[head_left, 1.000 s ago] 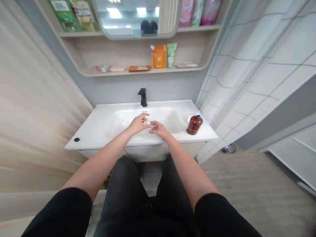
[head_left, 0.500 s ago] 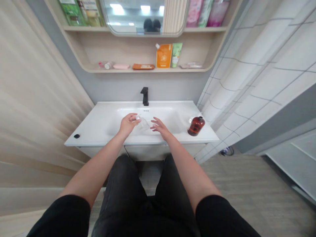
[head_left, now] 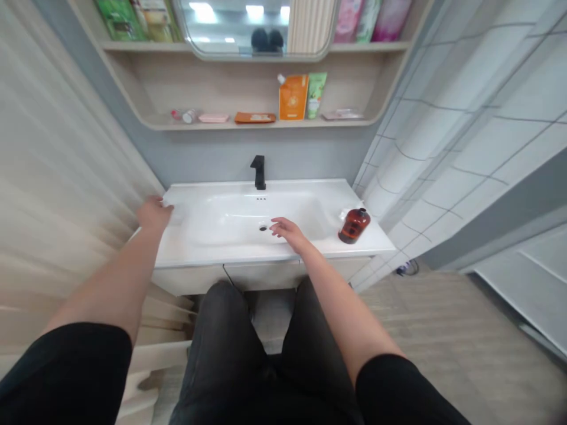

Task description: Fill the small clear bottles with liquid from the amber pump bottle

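My left hand [head_left: 154,212] is out at the left end of the white sink counter [head_left: 208,251], blurred by motion. Its fingers are curled round a small clear cup [head_left: 176,214] that shows only faintly against the white top. My right hand [head_left: 287,231] hovers over the front of the basin beside the drain [head_left: 263,228], fingers spread and holding nothing. A black faucet [head_left: 258,171] stands at the back of the basin.
A brown bottle [head_left: 353,225] stands at the right end of the counter by the tiled wall. Above, a wooden shelf [head_left: 266,124] carries an orange pouch [head_left: 292,97], a green tube [head_left: 316,94] and flat packets under a mirror. A wood-panelled wall is close on the left.
My left hand has swung from the middle of the basin to the counter's left end, taking the clear cup with it. My right hand let go of the cup and stayed near the drain.
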Tool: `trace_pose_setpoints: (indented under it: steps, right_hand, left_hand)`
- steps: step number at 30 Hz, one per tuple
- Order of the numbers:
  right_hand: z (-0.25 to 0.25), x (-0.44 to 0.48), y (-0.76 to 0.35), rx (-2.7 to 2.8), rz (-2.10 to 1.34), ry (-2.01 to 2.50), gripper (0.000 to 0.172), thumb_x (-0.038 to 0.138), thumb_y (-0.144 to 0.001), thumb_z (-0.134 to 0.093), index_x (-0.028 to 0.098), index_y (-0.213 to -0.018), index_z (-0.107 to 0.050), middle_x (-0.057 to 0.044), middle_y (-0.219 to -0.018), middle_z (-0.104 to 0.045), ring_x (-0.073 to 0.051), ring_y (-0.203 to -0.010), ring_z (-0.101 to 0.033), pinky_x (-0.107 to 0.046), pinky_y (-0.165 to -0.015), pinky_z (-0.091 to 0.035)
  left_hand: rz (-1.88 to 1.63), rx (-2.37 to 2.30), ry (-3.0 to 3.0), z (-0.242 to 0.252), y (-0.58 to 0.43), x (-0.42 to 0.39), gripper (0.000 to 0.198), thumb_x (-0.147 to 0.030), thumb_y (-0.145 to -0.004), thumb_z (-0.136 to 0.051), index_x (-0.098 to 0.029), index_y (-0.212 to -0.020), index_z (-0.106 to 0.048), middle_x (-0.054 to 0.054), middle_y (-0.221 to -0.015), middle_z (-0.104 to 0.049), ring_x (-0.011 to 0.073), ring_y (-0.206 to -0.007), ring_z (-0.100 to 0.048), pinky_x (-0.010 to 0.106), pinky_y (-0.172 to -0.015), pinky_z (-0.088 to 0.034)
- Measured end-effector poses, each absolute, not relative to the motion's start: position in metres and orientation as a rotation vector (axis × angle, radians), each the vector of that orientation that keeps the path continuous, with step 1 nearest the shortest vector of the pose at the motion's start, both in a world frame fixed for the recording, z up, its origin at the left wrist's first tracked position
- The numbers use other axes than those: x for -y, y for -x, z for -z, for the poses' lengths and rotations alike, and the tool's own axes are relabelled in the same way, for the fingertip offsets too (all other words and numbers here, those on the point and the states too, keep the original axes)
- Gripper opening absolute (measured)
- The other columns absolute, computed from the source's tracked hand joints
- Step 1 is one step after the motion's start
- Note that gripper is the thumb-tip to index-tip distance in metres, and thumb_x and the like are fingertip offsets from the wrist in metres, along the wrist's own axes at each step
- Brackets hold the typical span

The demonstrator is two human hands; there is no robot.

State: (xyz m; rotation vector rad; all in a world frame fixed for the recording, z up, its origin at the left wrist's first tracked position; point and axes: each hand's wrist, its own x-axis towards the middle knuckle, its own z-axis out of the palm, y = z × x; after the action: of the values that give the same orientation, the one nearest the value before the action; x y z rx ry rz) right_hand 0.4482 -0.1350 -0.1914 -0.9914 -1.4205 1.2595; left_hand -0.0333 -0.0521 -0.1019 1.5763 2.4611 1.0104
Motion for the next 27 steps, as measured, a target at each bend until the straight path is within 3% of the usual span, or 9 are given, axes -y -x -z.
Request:
trace_pose_setpoints:
  steps: [4,8,12,16,22,27]
  right_hand:
    - [0.193,0.134,-0.449,1.434,-1.253,1.007,0.048,0.053,-0.08,-0.084,0.027,-0.119,-0.074,-0.004,-0.1,-0.081,-0.023,-0.092,-0.074,-0.035,-0.082,-0.055]
    - [0.196,0.13,-0.45,1.437,-1.238,1.031,0.046,0.053,-0.081,-0.082,0.027,-0.119,-0.074,-0.004,-0.102,-0.082,-0.024,-0.095,-0.074,-0.036,-0.085,-0.057]
    - [0.2,0.13,-0.448,1.527,-1.089,1.086,0.038,0.051,-0.085,-0.08,0.027,-0.115,-0.076,-0.003,-0.1,-0.082,-0.024,-0.096,-0.074,-0.04,-0.093,-0.058]
    - [0.191,0.141,-0.443,1.65,-0.805,1.195,0.025,0.045,-0.091,-0.078,0.027,-0.109,-0.079,-0.005,-0.102,-0.082,-0.025,-0.096,-0.075,-0.041,-0.092,-0.06]
    - [0.09,0.135,-0.502,1.966,-0.265,1.212,0.027,0.039,-0.098,-0.075,0.023,-0.119,-0.083,-0.008,-0.116,-0.083,-0.025,-0.097,-0.075,-0.041,-0.095,-0.06]
    - [-0.004,0.084,-0.636,2.233,0.06,1.678,0.027,0.031,-0.098,-0.074,0.02,-0.119,-0.088,-0.008,-0.107,-0.085,-0.024,-0.096,-0.078,-0.039,-0.098,-0.059]
  left_hand:
    - [-1.08,-2.489,-1.564,0.108,0.027,0.043,0.062,-0.037,-0.089,-0.082,-0.01,-0.141,-0.062,0.009,-0.131,-0.075,0.0393,-0.135,-0.065,0.062,-0.12,-0.05]
    - [-1.385,-2.275,-2.013,0.124,-0.031,0.075,0.067,-0.035,-0.096,-0.07,-0.006,-0.155,-0.052,0.019,-0.158,-0.059,0.042,-0.155,-0.049,0.062,-0.135,-0.033]
    - [-0.78,-1.733,-2.427,0.159,-0.113,0.123,0.062,-0.051,-0.1,-0.065,-0.02,-0.154,-0.06,0.018,-0.162,-0.061,0.039,-0.158,-0.049,0.054,-0.136,-0.034]
    - [-0.376,-1.728,-2.35,0.184,-0.153,0.139,0.064,-0.061,-0.107,-0.051,-0.021,-0.155,-0.064,0.017,-0.165,-0.061,0.0364,-0.16,-0.049,0.048,-0.134,-0.035]
    - [-0.189,-1.761,-2.233,0.181,-0.148,0.133,0.067,-0.07,-0.107,-0.041,-0.023,-0.139,-0.076,0.017,-0.151,-0.074,0.039,-0.143,-0.064,0.049,-0.119,-0.048]
    - [-0.227,-1.79,-2.196,0.18,-0.148,0.133,0.065,-0.07,-0.106,-0.042,-0.023,-0.131,-0.078,0.018,-0.14,-0.079,0.0388,-0.135,-0.07,0.046,-0.11,-0.053]
